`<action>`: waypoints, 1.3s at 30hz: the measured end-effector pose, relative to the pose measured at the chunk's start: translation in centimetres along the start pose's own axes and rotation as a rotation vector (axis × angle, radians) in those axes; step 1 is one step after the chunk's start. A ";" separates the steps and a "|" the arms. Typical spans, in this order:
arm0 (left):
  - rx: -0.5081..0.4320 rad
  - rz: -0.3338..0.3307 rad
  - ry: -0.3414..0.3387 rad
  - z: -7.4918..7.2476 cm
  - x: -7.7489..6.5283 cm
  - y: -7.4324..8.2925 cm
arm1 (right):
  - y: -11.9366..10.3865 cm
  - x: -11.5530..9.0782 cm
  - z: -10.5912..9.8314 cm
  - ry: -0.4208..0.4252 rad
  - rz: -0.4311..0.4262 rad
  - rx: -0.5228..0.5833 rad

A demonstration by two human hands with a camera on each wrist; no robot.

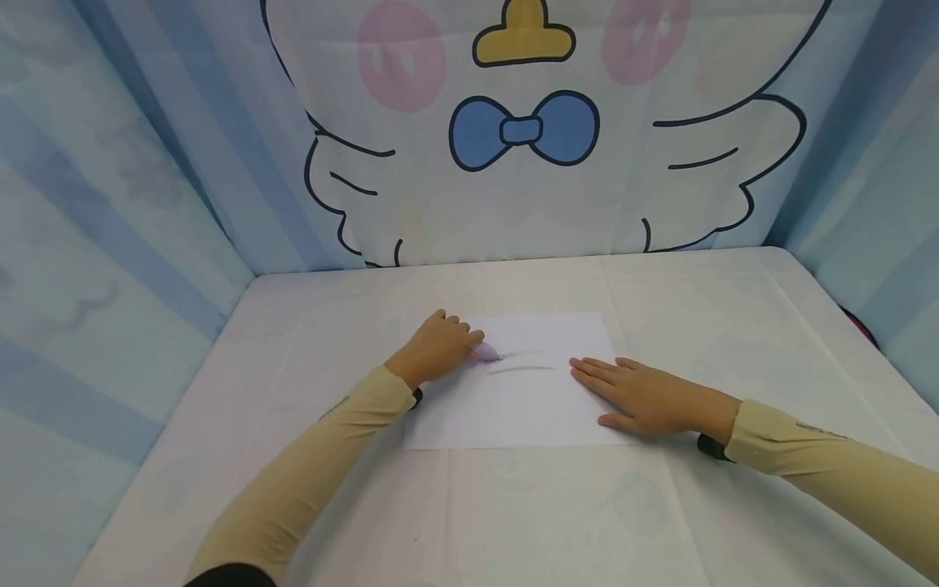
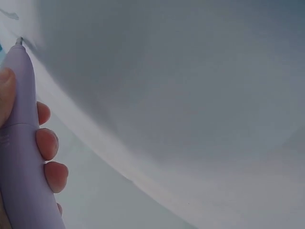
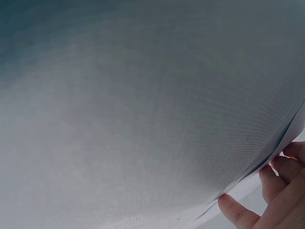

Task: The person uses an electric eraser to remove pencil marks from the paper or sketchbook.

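Note:
My left hand [image 1: 440, 349] grips a thick lilac pen [image 1: 485, 352] over the upper left part of a white sheet of paper [image 1: 513, 416]. In the left wrist view the thumb and fingers [image 2: 46, 144] wrap the smooth pen body [image 2: 21, 157], its narrow grey tip at the paper's surface. Two faint grey lines [image 1: 521, 369] run across the sheet to the right of the tip. My right hand [image 1: 653, 398] rests with fingers spread on the right side of the sheet. In the right wrist view its fingertips touch the paper along an edge.
A pale cloth [image 1: 535, 522] covers the table under the sheet. Behind the table hangs a curtain [image 1: 524, 212] printed with a cartoon figure and a blue bow tie. Blue and white curtains [image 1: 95, 285] enclose the sides.

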State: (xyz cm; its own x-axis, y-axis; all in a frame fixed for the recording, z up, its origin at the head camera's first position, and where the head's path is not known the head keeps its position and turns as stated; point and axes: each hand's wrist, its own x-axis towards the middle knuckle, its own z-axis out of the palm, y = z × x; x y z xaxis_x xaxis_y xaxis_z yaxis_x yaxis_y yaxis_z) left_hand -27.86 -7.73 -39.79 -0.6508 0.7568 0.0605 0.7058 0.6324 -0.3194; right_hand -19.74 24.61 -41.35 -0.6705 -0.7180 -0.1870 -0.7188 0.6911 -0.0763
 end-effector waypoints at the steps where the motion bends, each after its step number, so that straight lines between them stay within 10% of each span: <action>1: 0.001 0.001 -0.001 0.0 0.0 0.0 | 0.0 0.0 0.0 0.001 0.000 -0.001; 39: -0.003 -0.028 -0.118 -0.5 1.0 0.4 | -0.1 -0.2 -0.1 -0.006 0.013 -0.007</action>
State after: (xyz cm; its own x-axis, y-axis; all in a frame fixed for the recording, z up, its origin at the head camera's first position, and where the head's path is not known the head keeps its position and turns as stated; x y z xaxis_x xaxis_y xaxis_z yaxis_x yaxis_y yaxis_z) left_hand -28.14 -6.64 -39.40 -0.6984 0.7144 -0.0421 0.6877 0.6537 -0.3159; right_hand -19.60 24.70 -41.17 -0.6787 -0.7083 -0.1943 -0.7112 0.6998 -0.0669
